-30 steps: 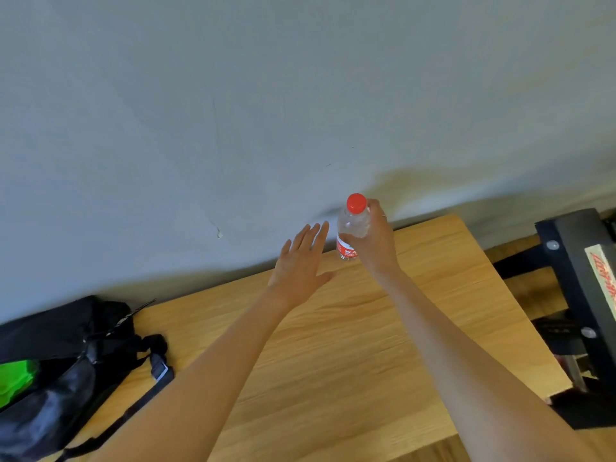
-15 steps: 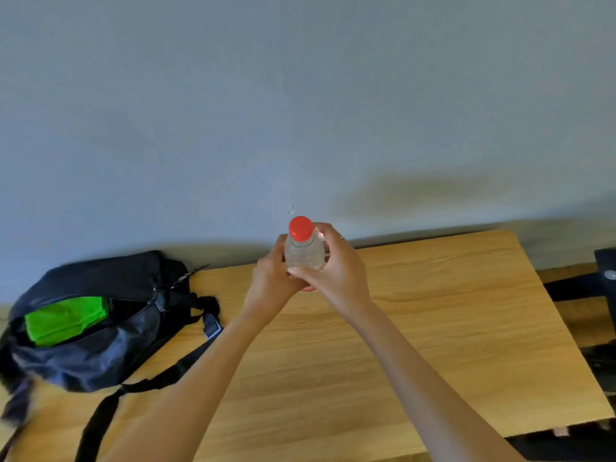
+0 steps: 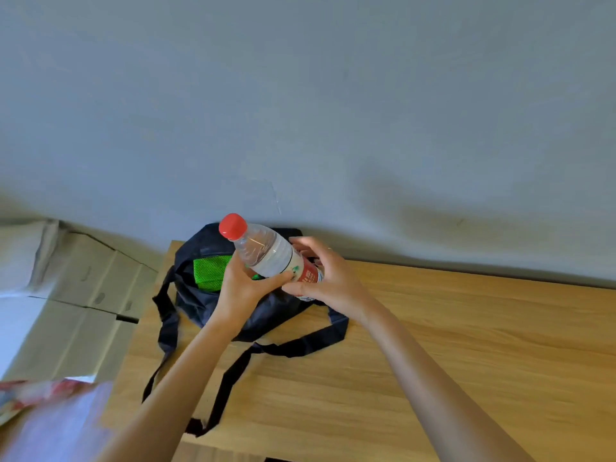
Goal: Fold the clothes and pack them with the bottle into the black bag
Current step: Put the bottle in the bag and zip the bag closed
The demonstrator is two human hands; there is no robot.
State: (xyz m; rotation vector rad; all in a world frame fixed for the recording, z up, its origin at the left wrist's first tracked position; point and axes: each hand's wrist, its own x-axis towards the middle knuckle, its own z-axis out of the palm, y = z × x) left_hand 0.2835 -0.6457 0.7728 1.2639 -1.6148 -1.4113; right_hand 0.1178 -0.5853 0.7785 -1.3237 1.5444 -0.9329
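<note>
1. Bottle [image 3: 273, 255] in the head view sits between both my hands, held in the air above the black bag [image 3: 206, 295]. My left hand [image 3: 241, 288] grasps it from below at mid-body, thumb curled across the clear plastic. My right hand [image 3: 325, 275] wraps the lower end, fingers curled around the red label.
2. Below the bottle, the black bag rests at the far left corner of the wooden bench [image 3: 433, 345], its mouth showing green clothes [image 3: 211, 273] inside. Its straps [image 3: 286, 348] trail loose over the bench toward me, one reaching the near edge.
3. Behind the bench stands a plain grey wall [image 3: 300, 111]. Left of the bench lie flattened cardboard boxes [image 3: 83, 295], and something red and white, too blurred to identify, sits at the lower left.
4. Long axis of the bottle runs tilted, from lower right to upper left. The red cap [image 3: 232, 226] points up and left, away from me, and the base end is hidden in my right hand.
</note>
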